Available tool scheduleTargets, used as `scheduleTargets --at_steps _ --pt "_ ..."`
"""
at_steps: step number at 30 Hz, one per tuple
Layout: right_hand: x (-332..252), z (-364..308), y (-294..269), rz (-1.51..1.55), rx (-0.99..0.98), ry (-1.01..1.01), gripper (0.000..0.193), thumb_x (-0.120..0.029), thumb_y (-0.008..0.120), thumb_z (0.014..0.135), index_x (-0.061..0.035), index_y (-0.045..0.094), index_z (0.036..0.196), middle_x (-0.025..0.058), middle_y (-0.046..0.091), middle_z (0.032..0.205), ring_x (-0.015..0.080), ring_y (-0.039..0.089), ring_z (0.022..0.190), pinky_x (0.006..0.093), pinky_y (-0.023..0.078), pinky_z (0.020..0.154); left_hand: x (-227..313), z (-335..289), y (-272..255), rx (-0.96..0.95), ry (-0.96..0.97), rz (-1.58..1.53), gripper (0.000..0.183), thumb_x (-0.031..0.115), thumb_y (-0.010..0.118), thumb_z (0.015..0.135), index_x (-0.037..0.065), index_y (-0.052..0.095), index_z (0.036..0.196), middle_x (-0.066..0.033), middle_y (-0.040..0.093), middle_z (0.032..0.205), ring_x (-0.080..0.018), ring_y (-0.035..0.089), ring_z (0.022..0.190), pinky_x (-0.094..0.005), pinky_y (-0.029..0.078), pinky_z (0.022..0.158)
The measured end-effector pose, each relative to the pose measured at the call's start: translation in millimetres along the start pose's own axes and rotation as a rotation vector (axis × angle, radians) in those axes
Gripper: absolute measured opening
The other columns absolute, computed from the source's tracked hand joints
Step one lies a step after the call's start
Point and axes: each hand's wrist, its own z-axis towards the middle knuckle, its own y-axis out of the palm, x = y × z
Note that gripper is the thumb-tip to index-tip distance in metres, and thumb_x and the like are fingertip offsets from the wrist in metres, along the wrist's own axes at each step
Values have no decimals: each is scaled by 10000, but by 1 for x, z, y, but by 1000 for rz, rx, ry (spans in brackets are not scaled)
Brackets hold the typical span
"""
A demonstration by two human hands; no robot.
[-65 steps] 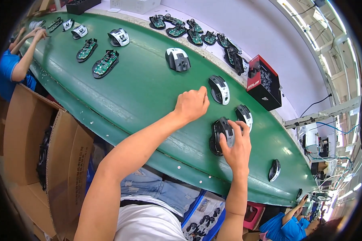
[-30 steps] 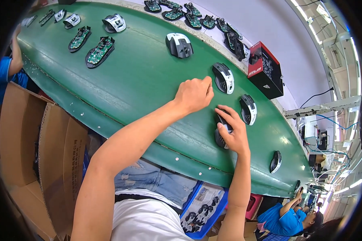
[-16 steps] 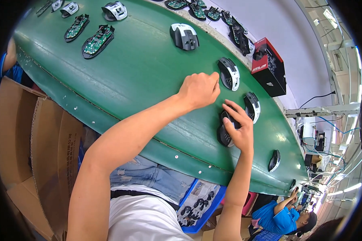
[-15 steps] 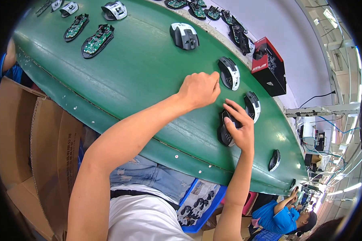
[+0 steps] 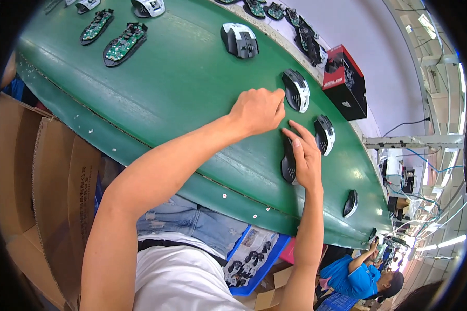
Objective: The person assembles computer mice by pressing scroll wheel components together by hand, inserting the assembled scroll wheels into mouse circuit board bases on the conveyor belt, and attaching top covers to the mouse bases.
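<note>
Over the green work surface (image 5: 192, 88), my left hand (image 5: 258, 110) is closed in a fist, knuckles up. Whatever it might hold is hidden. My right hand (image 5: 307, 158) lies around a black computer mouse (image 5: 289, 165), its fingers reaching past the mouse's far end and covering part of it. The fingertips of that hand are close to my left fist. Just beyond my hands, two black-and-white mice, one farther (image 5: 296, 90) and one nearer (image 5: 324, 135), sit on the surface.
Another mouse (image 5: 239, 40) stands farther back, with opened mouse bases bearing green circuit boards (image 5: 125, 44) at the far left. A red-and-black box (image 5: 345, 83) is on the back ledge. Cardboard boxes (image 5: 62, 176) stand at left; a co-worker in blue (image 5: 355, 277) sits at right.
The mice, boards and box sit slightly higher or further left in the picture. My right hand's fingers have shifted over the black mouse and drawn closer together. My left hand stays closed.
</note>
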Motion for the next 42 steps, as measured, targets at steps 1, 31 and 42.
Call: scheduleTargets --at_steps 1,31,42 --pt "-1 3 1 -25 2 -18 352 -221 447 1024 -57 708 1195 137 588 1369 348 500 1288 431 359 1099 -2 0 0 25 5 17 126 165 610 874 43 614 844 -176 656 668 -384 658 617 -477 533 558" --pt "3 9 21 72 206 153 229 -164 580 942 1 659 1081 161 674 1076 310 640 1020 373 474 930 -8 -7 8 60 31 -178 176 188 573 883 37 613 801 -235 646 678 -450 648 646 -550 529 593" --pt "-1 9 13 -371 181 64 436 -260 615 936 -67 553 1323 193 506 1401 397 474 1268 469 378 1069 10 -5 -6 11 21 -197 172 201 594 878 39 616 825 -213 657 693 -436 655 654 -525 540 606"
